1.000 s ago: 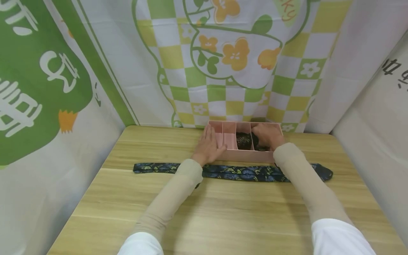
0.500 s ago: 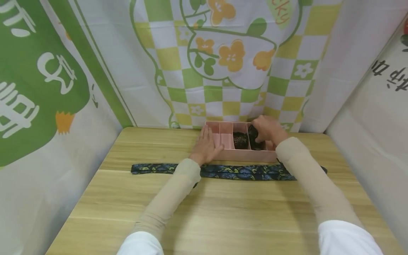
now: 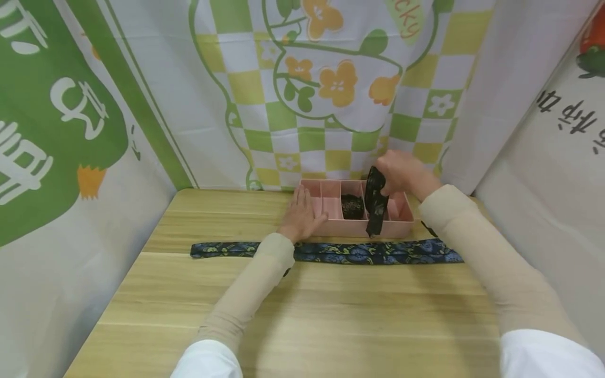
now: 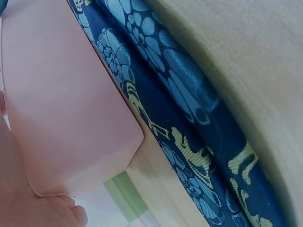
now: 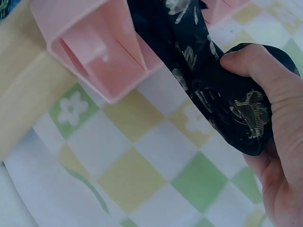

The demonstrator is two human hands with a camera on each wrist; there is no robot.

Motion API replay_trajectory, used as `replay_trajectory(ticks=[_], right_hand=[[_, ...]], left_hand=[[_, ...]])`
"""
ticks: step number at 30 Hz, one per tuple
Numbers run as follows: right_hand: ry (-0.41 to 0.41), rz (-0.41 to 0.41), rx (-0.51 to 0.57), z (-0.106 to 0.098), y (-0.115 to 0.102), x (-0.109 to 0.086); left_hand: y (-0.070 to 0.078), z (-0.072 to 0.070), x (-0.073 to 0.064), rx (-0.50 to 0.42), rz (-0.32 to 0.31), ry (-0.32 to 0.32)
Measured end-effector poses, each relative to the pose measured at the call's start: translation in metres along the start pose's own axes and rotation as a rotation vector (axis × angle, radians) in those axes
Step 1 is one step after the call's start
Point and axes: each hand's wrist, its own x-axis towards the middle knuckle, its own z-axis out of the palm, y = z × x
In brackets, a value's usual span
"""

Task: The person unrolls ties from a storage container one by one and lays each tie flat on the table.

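My right hand (image 3: 404, 170) grips a rolled black necktie (image 3: 375, 202) above the right part of a pink divided box (image 3: 345, 229). One end of this necktie hangs down across the box's front wall. The right wrist view shows the coil pinched between thumb and fingers, with pale leaf patterns on the cloth. Straight fingers of my left hand (image 3: 300, 218) rest on the box's left end. A second dark rolled bundle (image 3: 352, 206) sits in the middle compartment. In front of the box, a blue floral necktie (image 3: 359, 253) lies lengthwise on the table.
The box stands at the back edge of the wooden table (image 3: 331, 315), close to a checked curtain (image 3: 312, 142). Printed cloth panels (image 3: 61, 105) close in the left and right sides. My right forearm passes over the blue necktie's right end.
My right hand has lifted the rolled black necktie up out of its compartment, and its end has come loose and hangs down. My left hand stays on the box.
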Motion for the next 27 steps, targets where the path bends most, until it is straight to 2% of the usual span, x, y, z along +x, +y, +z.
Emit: replay_trajectory(ticks=[9, 15, 21, 27], right_hand=[[-0.042, -0.003, -0.057, -0.051, -0.008, -0.015], [-0.051, 0.015, -0.041, -0.076, -0.023, -0.030], [-0.040, 0.046, 0.008, -0.095, -0.048, -0.051], [-0.025, 0.032, 0.095, -0.100, -0.081, -0.076]], left_hand=[[-0.005, 0.003, 0.007, -0.004, -0.018, -0.032], [-0.004, -0.001, 0.002, -0.002, -0.012, -0.022], [-0.002, -0.002, -0.001, 0.007, 0.002, -0.015], [0.000, -0.001, 0.002, 0.006, 0.007, -0.008]])
